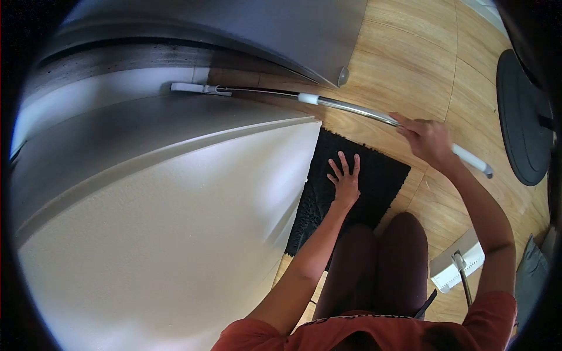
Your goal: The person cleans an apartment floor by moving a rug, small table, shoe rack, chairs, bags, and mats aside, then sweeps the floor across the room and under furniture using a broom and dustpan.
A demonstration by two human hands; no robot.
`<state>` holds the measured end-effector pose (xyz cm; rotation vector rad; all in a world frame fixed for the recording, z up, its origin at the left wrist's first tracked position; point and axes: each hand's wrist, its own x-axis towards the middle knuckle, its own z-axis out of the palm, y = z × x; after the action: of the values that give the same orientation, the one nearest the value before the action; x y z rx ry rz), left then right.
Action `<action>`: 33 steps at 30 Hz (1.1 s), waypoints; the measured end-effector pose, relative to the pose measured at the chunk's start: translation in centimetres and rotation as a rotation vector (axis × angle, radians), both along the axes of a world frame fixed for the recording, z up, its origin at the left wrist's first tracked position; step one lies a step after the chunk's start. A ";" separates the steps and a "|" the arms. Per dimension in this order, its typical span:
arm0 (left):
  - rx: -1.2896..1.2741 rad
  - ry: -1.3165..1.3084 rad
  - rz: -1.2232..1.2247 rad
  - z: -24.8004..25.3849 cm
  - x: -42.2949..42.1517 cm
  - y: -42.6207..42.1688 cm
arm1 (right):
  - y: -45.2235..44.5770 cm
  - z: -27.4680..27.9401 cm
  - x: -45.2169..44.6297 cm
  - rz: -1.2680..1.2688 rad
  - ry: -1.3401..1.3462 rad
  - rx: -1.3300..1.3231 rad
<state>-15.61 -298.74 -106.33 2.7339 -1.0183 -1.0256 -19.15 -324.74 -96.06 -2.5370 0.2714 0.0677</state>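
Note:
My right hand point(427, 137) is closed around the pole of a flat mop point(357, 109), near its white end grip. The pole reaches left, and the slim white mop head point(193, 88) lies in the narrow gap between the dark grey appliance and the white wall. On the black shaggy mat point(380, 169), my left hand point(346, 181) rests palm down with its fingers spread, holding nothing. My knees are bent at the near edge of the mat. What the underside of the mop head touches is hidden.
The grey appliance point(263, 29) stands at the top, with a small foot at its corner. A white partition wall point(175, 234) fills the left. To the right are a black round base point(524, 123) and a white long-handled dustpan point(451, 269) on the wood-look floor point(410, 47).

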 end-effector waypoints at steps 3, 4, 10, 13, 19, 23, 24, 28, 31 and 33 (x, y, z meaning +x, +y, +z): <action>0.006 -0.004 0.008 0.0 -0.1 0.0 | 0.5 0.6 0.6 -0.051 0.009 -0.151; 0.000 0.000 0.011 0.0 -0.1 0.0 | 1.0 0.5 1.4 -0.076 0.007 -0.252; 0.001 -0.045 -0.029 0.2 -0.1 0.1 | 3.4 -4.5 6.8 -0.063 0.055 -0.032; -0.006 -0.011 0.000 0.5 0.0 -0.2 | 3.1 -5.6 6.6 0.025 -0.014 0.163; 0.004 0.042 0.029 0.7 -0.2 0.0 | 1.2 -0.2 6.6 0.033 0.011 -0.044; 0.001 -0.054 -0.019 0.1 -0.3 0.0 | -0.9 7.8 3.6 0.073 0.021 -0.311; 0.015 -0.040 -0.021 0.0 -0.2 0.0 | -1.3 10.4 2.6 0.076 -0.018 -0.398; 0.038 0.056 0.035 3.3 1.6 -1.9 | -2.9 22.0 -0.8 0.047 0.118 -0.533; -0.947 -0.470 0.209 12.8 3.5 -7.2 | -2.4 26.1 -2.8 -0.029 0.075 -0.572; -1.222 -0.727 0.143 22.2 4.5 -11.3 | -1.7 27.3 -3.4 -0.065 0.012 -0.552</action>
<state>-11.09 -310.04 -84.16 1.9647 -0.9615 0.5757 -22.56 -326.46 -68.71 -3.0716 0.4251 -0.0210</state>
